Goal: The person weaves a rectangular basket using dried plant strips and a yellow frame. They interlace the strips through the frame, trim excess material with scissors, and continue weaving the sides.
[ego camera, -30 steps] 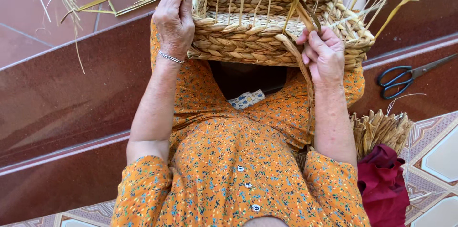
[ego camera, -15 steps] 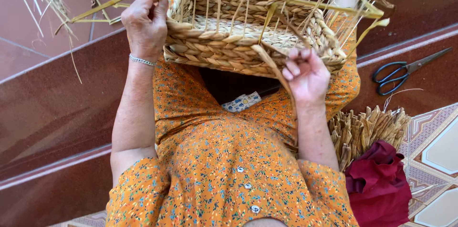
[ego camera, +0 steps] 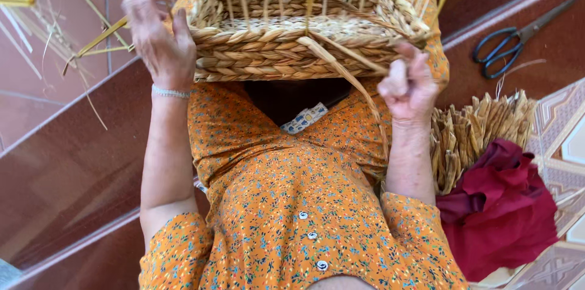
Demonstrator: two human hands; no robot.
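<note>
A half-woven straw basket (ego camera: 292, 52) rests on my lap, with thin upright stakes standing from its rim. My left hand (ego camera: 159, 43) is at the basket's left corner, blurred, with its fingers spread and the thumb against the braided wall. It wears a thin bracelet at the wrist. My right hand (ego camera: 407, 86) is closed at the basket's right front corner, pinching a flat straw strand (ego camera: 341, 70). The strand runs from the basket's front wall down past my wrist.
A bundle of dried straw strips (ego camera: 475, 131) lies at my right beside a dark red cloth (ego camera: 496, 211). Black-handled scissors (ego camera: 512, 37) lie on the reddish step at upper right. Loose yellow stalks (ego camera: 91, 40) stick out at upper left. Patterned floor tiles show at far right.
The basket has shifted left and nearer to me. My left hand has loosened from the corner and spread its fingers. My right hand has closed on the strand and pulled it back.
</note>
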